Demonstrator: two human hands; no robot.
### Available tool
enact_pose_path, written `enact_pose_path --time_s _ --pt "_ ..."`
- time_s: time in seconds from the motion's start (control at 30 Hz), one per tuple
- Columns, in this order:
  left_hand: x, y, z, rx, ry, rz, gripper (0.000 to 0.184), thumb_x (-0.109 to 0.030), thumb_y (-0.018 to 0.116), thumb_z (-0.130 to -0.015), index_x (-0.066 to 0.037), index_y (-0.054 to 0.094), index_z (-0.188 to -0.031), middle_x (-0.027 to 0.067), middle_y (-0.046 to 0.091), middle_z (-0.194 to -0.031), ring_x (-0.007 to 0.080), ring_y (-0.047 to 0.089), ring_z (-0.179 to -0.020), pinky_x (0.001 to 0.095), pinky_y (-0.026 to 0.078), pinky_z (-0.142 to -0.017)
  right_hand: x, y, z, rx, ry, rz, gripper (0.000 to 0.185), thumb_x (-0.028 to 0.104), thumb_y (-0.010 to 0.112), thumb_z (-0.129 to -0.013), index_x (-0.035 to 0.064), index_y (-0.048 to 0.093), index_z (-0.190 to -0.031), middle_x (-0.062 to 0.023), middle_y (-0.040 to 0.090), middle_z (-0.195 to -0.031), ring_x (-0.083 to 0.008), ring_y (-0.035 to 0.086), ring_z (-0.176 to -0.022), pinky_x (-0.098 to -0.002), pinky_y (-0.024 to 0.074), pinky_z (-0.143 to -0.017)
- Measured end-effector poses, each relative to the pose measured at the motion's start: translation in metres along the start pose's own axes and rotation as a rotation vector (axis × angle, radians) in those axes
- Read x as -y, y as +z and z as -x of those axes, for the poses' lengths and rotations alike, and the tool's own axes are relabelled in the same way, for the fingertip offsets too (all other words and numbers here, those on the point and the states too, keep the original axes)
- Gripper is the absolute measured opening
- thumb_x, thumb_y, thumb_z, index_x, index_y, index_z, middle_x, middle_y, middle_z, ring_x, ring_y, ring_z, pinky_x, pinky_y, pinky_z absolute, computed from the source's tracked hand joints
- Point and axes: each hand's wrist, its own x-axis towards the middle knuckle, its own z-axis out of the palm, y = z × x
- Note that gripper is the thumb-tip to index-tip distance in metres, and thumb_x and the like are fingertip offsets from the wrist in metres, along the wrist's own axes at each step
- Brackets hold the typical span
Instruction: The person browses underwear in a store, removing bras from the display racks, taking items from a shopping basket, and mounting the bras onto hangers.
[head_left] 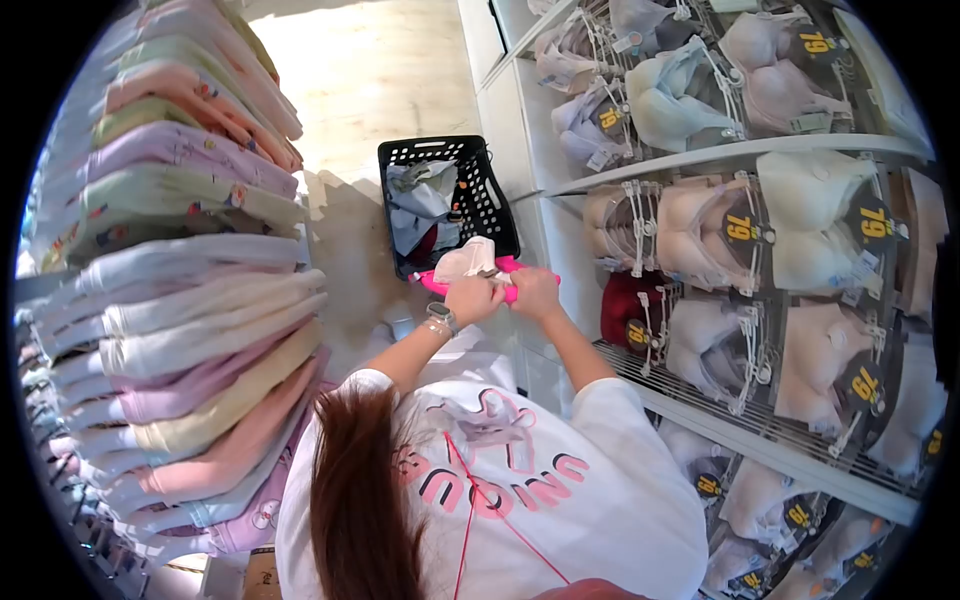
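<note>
My left hand (473, 298), with a watch on its wrist, is closed on the near side of a pale pink bra (466, 262). Close beside it, my right hand (535, 290) has its fingers wrapped round a hot-pink item (508, 266) that spreads out behind both hands. Whether this is a hanger or fabric I cannot make out, and the fingers hide part of it. Just beyond the hands, a black plastic basket (492, 204) stands on the floor. Grey-blue and dark red cloth pieces (420, 205) lie in it.
Folded or hanging pastel garments (190, 290) fill the rack on my left. On my right, white shelves (740, 152) carry several rows of bras on hangers with price tags (741, 228). A pale floor (370, 70) runs between them, beyond the basket.
</note>
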Motion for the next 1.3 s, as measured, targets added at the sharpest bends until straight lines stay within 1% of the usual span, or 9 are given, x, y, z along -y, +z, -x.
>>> enact_pose_path --time_s 0.17,0.2,0.33,0.47,0.73,0.97,1.03,1.17,1.3 --pt "0.042 -0.041 -0.087 -0.062 -0.060 -0.131 0.042 -0.035 0.049 -0.086 -0.003 0.067 -0.065 0.0179 0.061 -0.060 0.0337 0.061 -0.054 0.0459 0.048 -0.055 -0.036 -0.010 -0.105 0.021 -0.009 -0.070 0.018 0.022 0.069 -0.058 0.0096 0.060 -0.067 -0.0100 0.064 -0.068 -0.0270 0.064 -0.064 -0.0403 0.0510 -0.058" --pt "0.042 -0.055 -0.103 -0.107 -0.083 -0.160 0.042 -0.035 0.051 -0.085 -0.002 0.067 -0.063 0.0180 0.060 -0.058 0.0335 0.060 -0.052 0.0458 0.048 -0.054 -0.043 -0.011 -0.125 0.038 -0.001 -0.052 0.019 0.027 0.069 -0.061 0.0112 0.062 -0.068 -0.0089 0.064 -0.070 -0.0272 0.064 -0.065 -0.0405 0.0503 -0.058" --pt "0.063 -0.094 -0.169 -0.130 -0.183 -0.221 0.042 -0.035 0.049 -0.087 -0.004 0.067 -0.065 0.0182 0.060 -0.061 0.0348 0.061 -0.057 0.0451 0.048 -0.057 -0.077 -0.002 -0.207 -0.015 -0.076 -0.083 0.019 0.027 0.069 -0.061 0.0106 0.062 -0.068 -0.0081 0.064 -0.068 -0.0264 0.064 -0.066 -0.0400 0.0511 -0.059" --pt "0.091 -0.126 -0.238 -0.238 -0.157 -0.269 0.043 -0.034 0.048 -0.087 -0.005 0.067 -0.061 0.0178 0.059 -0.058 0.0341 0.060 -0.054 0.0439 0.048 -0.055 -0.107 -0.004 -0.289 -0.011 -0.106 -0.046 0.019 0.026 0.068 -0.061 0.0102 0.061 -0.067 -0.0080 0.064 -0.068 -0.0260 0.064 -0.065 -0.0395 0.0514 -0.058" --pt "0.164 -0.200 -0.363 -0.280 -0.090 -0.241 0.045 -0.034 0.048 -0.086 -0.003 0.065 -0.059 0.0188 0.059 -0.058 0.0350 0.060 -0.054 0.0461 0.048 -0.055 -0.142 -0.013 -0.447 0.082 -0.019 -0.022 0.019 0.027 0.068 -0.062 0.0104 0.061 -0.069 -0.0085 0.063 -0.068 -0.0279 0.064 -0.067 -0.0419 0.0510 -0.061" --pt "0.218 -0.268 -0.466 -0.236 -0.058 -0.183 0.045 -0.034 0.047 -0.086 -0.003 0.064 -0.059 0.0179 0.057 -0.057 0.0343 0.057 -0.054 0.0480 0.042 -0.054 -0.165 -0.014 -0.571 0.102 0.043 -0.007 0.020 0.029 0.067 -0.065 0.0102 0.062 -0.070 -0.0098 0.064 -0.070 -0.0293 0.064 -0.071 -0.0433 0.0503 -0.063" --pt "0.229 -0.290 -0.493 -0.281 -0.001 -0.226 0.046 -0.036 0.048 -0.087 -0.004 0.066 -0.060 0.0177 0.058 -0.055 0.0352 0.058 -0.052 0.0455 0.047 -0.052 -0.168 -0.018 -0.606 0.146 0.079 0.027 0.021 0.030 0.067 -0.066 0.0102 0.062 -0.070 -0.0098 0.064 -0.070 -0.0294 0.064 -0.071 -0.0433 0.0502 -0.063" --pt "0.265 -0.321 -0.541 -0.164 -0.062 -0.172 0.044 -0.035 0.049 -0.087 -0.004 0.066 -0.061 0.0172 0.058 -0.055 0.0342 0.057 -0.050 0.0453 0.046 -0.054 -0.181 -0.013 -0.668 0.192 0.106 0.066 0.025 0.036 0.065 -0.069 0.0117 0.062 -0.070 -0.0092 0.064 -0.069 -0.0288 0.064 -0.069 -0.0429 0.0502 -0.061" --pt "0.284 -0.353 -0.577 -0.218 -0.025 -0.169 0.044 -0.034 0.049 -0.087 -0.004 0.066 -0.060 0.0163 0.058 -0.055 0.0332 0.058 -0.051 0.0452 0.046 -0.054 -0.187 -0.016 -0.718 0.214 0.112 0.052 0.027 0.039 0.065 -0.068 0.0125 0.062 -0.069 -0.0091 0.064 -0.069 -0.0287 0.065 -0.069 -0.0429 0.0502 -0.061"
